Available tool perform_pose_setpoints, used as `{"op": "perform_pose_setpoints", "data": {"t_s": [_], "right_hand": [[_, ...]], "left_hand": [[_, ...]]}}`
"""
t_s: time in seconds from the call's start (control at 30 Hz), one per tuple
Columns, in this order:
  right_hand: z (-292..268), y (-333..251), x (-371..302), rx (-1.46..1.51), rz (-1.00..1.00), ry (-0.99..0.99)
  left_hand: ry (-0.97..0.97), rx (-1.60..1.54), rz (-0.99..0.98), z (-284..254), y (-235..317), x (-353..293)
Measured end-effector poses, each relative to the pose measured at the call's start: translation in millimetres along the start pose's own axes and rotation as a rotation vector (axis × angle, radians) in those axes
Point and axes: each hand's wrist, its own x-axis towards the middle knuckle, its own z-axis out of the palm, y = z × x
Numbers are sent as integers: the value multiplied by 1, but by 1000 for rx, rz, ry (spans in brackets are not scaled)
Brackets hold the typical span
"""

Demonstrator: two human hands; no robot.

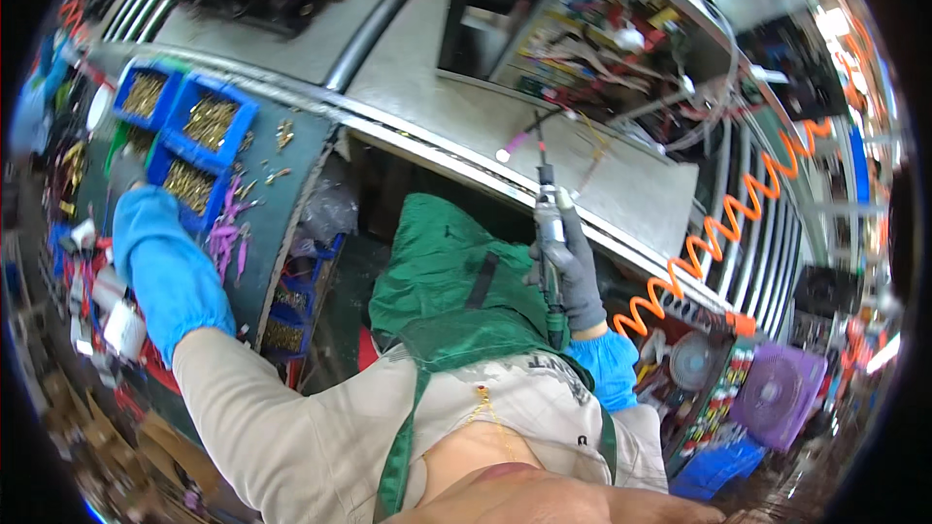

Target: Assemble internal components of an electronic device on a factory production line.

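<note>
My left hand (pixel 126 175), in a grey glove with a blue sleeve cover, reaches into a green bin (pixel 118 144) of small brass-coloured screws at the far left. Its fingers are too small and hidden to read. Blue bins (pixel 207 120) of similar screws stand right beside it. My right hand (pixel 580 277), also gloved in grey, is wrapped round a power screwdriver (pixel 549 223). The tool's bit points away from me, over the edge of the metal conveyor. Close to the bit tip lies a purple-sleeved wire end (pixel 513 147).
An open metal case (pixel 544 92) full of wires stands on the conveyor ahead. An orange coiled hose (pixel 718 233) stretches along the right. Purple-sleeved leads (pixel 227 233) and loose screws (pixel 283 134) lie on the left side table. A purple fan (pixel 777 393) sits at lower right.
</note>
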Motion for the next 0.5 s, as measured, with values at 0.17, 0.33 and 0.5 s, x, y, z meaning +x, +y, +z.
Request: {"op": "perform_pose_setpoints", "data": {"t_s": [0.17, 0.33, 0.5], "right_hand": [[-17, 6, -12, 58, 3, 30], [-31, 12, -17, 74, -2, 37], [-40, 9, -22, 111, -30, -25]], "left_hand": [[-42, -583, -456, -12, 23, 8], [-274, 476, 244, 7, -9, 9], [-3, 125, -310, 6, -86, 19]]}}
